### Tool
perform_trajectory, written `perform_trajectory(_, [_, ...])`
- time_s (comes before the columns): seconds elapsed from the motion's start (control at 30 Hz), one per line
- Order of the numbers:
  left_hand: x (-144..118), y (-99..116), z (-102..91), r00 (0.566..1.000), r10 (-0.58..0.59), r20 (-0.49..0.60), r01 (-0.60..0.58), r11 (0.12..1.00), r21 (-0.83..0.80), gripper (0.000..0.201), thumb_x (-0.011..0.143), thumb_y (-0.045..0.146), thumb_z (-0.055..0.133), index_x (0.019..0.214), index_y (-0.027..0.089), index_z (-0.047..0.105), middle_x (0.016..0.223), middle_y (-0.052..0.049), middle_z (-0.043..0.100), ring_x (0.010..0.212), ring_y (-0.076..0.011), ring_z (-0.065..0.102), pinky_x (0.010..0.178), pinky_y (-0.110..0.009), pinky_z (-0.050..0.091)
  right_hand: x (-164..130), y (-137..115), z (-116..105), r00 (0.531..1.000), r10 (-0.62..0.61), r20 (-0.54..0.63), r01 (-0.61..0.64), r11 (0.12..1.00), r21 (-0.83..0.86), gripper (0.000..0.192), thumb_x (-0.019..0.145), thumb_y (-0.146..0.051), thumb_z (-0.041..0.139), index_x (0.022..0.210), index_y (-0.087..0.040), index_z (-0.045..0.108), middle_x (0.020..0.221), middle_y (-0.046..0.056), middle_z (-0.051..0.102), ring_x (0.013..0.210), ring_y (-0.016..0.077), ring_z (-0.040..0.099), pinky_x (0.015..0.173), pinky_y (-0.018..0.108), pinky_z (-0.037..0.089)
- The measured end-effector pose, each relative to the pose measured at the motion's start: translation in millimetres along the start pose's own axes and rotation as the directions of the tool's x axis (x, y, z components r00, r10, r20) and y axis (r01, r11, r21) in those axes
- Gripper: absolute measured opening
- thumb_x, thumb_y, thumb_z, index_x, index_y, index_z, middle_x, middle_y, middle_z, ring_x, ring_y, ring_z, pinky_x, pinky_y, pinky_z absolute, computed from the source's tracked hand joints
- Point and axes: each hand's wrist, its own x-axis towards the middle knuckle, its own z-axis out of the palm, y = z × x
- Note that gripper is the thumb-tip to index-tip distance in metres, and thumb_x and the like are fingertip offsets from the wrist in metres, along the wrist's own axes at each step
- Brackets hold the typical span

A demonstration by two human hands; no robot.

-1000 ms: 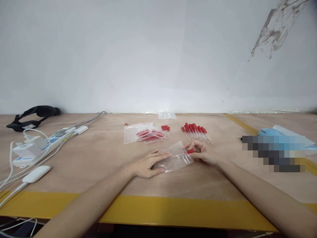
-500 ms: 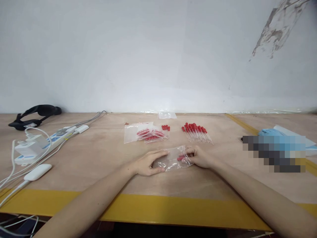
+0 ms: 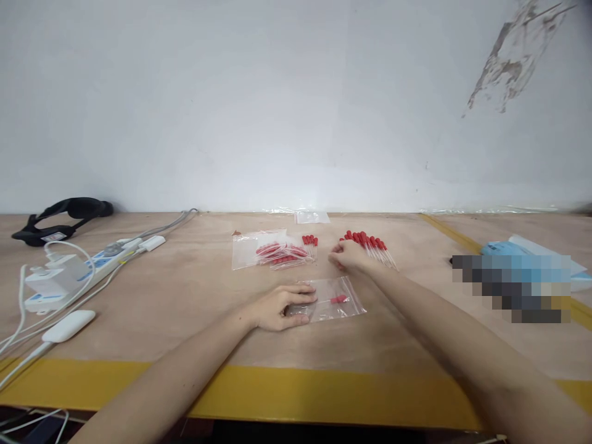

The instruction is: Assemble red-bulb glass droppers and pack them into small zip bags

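Note:
A clear zip bag (image 3: pixel 326 313) lies flat in front of me with a red-bulbed dropper (image 3: pixel 339 299) inside it. My left hand (image 3: pixel 282 306) rests over the bag's left end, thumb and fingers spread. Farther out, my right hand (image 3: pixel 349 254) is by the left side of a fanned pile of red-bulbed droppers (image 3: pixel 370 239), covering part of them. Its fingers are curled together, and whatever is between them is hidden. To its left lies a small row of red-bulbed droppers (image 3: pixel 309 240), beside a stack of filled clear bags (image 3: pixel 282 253).
On the left are a black headset strap (image 3: pixel 65 219), a power strip (image 3: pixel 99 265) with plugs and cables, and a white adapter (image 3: pixel 69 325). A blue item (image 3: pixel 504 248) lies at right, partly blurred out. Yellow tape (image 3: pixel 296 391) marks the table's front edge.
My right hand has let go of the bag's right end and moved away from me to the dropper pile. The dropper stays in the bag; my left hand has barely moved.

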Motion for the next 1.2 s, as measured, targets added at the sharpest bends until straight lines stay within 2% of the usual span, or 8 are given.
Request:
perform_trajectory(0.2, [-0.4, 0.6, -0.4, 1.000, 0.013, 0.002, -0.013, 1.000, -0.008, 0.049, 0.080, 0.034, 0.053, 0.126, 0.018, 0.046, 0.133, -0.010, 0.041, 0.122, -0.0223, 0.038, 0.101, -0.037, 0.031, 45.3, -39.3, 44.7, 0.983, 0.050, -0.179, -0.080, 0.983, -0.164, 0.045, 0.064, -0.041, 0.063, 0.097, -0.011, 0.057, 0.097, 0.016, 0.063, 0.089, 0.0247, 0.059, 0.070, 0.028, 0.043])
perform_trajectory(0.27, [-0.9, 0.2, -0.1, 1.000, 0.017, 0.004, -0.017, 1.000, -0.005, 0.049, 0.080, 0.034, 0.053, 0.126, 0.018, 0.045, 0.133, -0.011, 0.041, 0.122, -0.0218, 0.038, 0.102, -0.036, 0.030, 54.2, -42.7, 53.0, 0.980, 0.054, -0.192, -0.093, 0.975, -0.200, 0.054, 0.063, -0.040, 0.063, 0.106, -0.010, 0.053, 0.107, 0.019, 0.058, 0.096, 0.0275, 0.056, 0.073, 0.030, 0.042])
perform_trajectory(0.37, [-1.3, -0.2, 0.2, 1.000, 0.016, 0.002, -0.016, 1.000, -0.002, 0.049, 0.080, 0.035, 0.053, 0.126, 0.018, 0.045, 0.133, -0.010, 0.041, 0.122, -0.0216, 0.038, 0.102, -0.035, 0.030, 60.5, -41.0, 55.9, 0.983, 0.049, -0.178, -0.091, 0.968, -0.235, 0.051, 0.065, -0.036, 0.061, 0.108, -0.010, 0.051, 0.109, 0.019, 0.057, 0.099, 0.0280, 0.055, 0.076, 0.031, 0.042])
perform_trajectory(0.63, [-0.6, -1.6, 0.9, 1.000, 0.011, 0.005, -0.011, 1.000, 0.019, 0.049, 0.080, 0.038, 0.053, 0.126, 0.019, 0.045, 0.132, -0.010, 0.042, 0.122, -0.0208, 0.039, 0.102, -0.035, 0.029, 44.6, -10.3, 19.6, 0.989, 0.089, -0.117, -0.113, 0.968, -0.223, 0.040, 0.056, -0.038, 0.069, 0.085, -0.012, 0.059, 0.084, 0.011, 0.065, 0.076, 0.0218, 0.061, 0.061, 0.026, 0.043])
perform_trajectory(0.8, [-0.6, -3.1, 0.8, 1.000, 0.009, 0.003, -0.009, 1.000, 0.004, 0.049, 0.080, 0.038, 0.053, 0.126, 0.021, 0.045, 0.133, -0.009, 0.042, 0.122, -0.0219, 0.038, 0.102, -0.037, 0.029, 36.2, 6.6, 8.5, 0.986, 0.094, -0.135, -0.115, 0.980, -0.160, 0.027, 0.069, -0.040, 0.058, 0.072, -0.013, 0.060, 0.064, 0.008, 0.063, 0.058, 0.0164, 0.059, 0.051, 0.023, 0.040])
perform_trajectory(1.03, [-0.7, -3.2, 1.0, 1.000, 0.005, 0.000, -0.005, 1.000, -0.011, 0.049, 0.081, 0.038, 0.053, 0.126, 0.022, 0.044, 0.133, -0.009, 0.041, 0.122, -0.0224, 0.038, 0.101, -0.039, 0.030, 20.1, 20.6, -14.0, 0.935, 0.017, -0.355, -0.047, 0.996, -0.075, 0.023, 0.078, -0.028, 0.047, 0.093, -0.013, 0.057, 0.096, 0.012, 0.063, 0.086, 0.0175, 0.058, 0.070, 0.024, 0.042])
perform_trajectory(1.1, [-0.5, -2.8, 0.8, 1.000, 0.006, 0.000, -0.006, 1.000, -0.008, 0.049, 0.081, 0.038, 0.053, 0.126, 0.022, 0.044, 0.133, -0.009, 0.042, 0.122, -0.0223, 0.038, 0.102, -0.038, 0.030, 5.8, 30.4, -26.9, 0.909, -0.001, -0.416, 0.004, 1.000, 0.007, 0.025, 0.080, -0.031, 0.043, 0.095, -0.015, 0.056, 0.091, 0.009, 0.063, 0.080, 0.0149, 0.059, 0.069, 0.024, 0.043])
perform_trajectory(1.2, [-0.5, -2.6, 0.9, 1.000, 0.005, -0.003, -0.005, 1.000, 0.001, 0.049, 0.080, 0.038, 0.053, 0.125, 0.021, 0.045, 0.132, -0.010, 0.043, 0.122, -0.0218, 0.039, 0.101, -0.038, 0.030, -18.7, 47.6, -40.2, 0.884, 0.087, -0.459, 0.104, 0.921, 0.376, 0.024, 0.078, -0.035, 0.047, 0.090, -0.015, 0.053, 0.065, 0.001, 0.058, 0.050, 0.0107, 0.052, 0.048, 0.022, 0.042])
